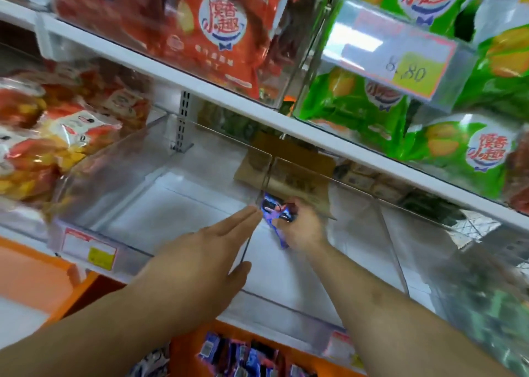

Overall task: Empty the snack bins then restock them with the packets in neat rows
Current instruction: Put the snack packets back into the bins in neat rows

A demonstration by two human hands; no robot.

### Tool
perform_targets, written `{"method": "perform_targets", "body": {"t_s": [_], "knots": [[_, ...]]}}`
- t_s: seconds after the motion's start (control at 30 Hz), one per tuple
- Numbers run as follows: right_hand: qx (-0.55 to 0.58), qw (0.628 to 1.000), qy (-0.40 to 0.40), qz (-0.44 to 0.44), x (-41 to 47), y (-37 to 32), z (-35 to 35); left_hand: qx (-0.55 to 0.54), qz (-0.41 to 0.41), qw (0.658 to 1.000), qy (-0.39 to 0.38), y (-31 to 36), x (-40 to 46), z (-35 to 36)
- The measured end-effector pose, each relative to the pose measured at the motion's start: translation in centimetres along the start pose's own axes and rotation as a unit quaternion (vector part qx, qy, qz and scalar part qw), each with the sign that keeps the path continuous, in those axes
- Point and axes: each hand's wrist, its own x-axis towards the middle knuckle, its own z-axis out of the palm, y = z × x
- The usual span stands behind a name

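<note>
Two clear plastic snack bins sit side by side on the middle shelf, split by a clear divider (259, 205). My right hand (303, 227) reaches into the right bin (315, 305) and grips a small blue and purple snack packet (276, 210) near the divider. My left hand (206, 250) stretches flat into the left bin (177, 205), fingers straight, fingertips close to the divider and the packet. A brown cardboard piece (297, 173) lies at the back behind both bins.
Red snack bags (217, 33) and green snack bags (463, 147) fill the upper shelf, with a price tag holder (400, 58). Yellow and red bags (43, 136) fill the bin at left. Several blue packets (237, 356) lie below the shelf edge.
</note>
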Motion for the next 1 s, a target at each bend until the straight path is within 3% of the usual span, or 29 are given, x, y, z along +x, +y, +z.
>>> {"method": "perform_targets", "body": {"t_s": [0.13, 0.47, 0.7, 1.0], "knots": [[0.006, 0.999, 0.038, -0.002, -0.3, 0.9, -0.8, 0.000, -0.001, 1.000, -0.001, -0.1, 0.1, 0.3], [-0.158, 0.987, -0.010, -0.033, 0.5, 3.1, -3.1, 0.004, 0.000, 1.000, -0.015, -0.3, 0.3, 0.8], [-0.222, 0.969, 0.093, -0.060, 1.2, 4.1, -2.4, 0.003, 0.005, 1.000, -0.007, -0.7, 0.3, 1.1], [-0.317, 0.929, 0.162, -0.100, 1.3, 4.8, -2.1, -0.007, -0.008, 1.000, -0.016, -0.7, 0.3, 1.3]]}}
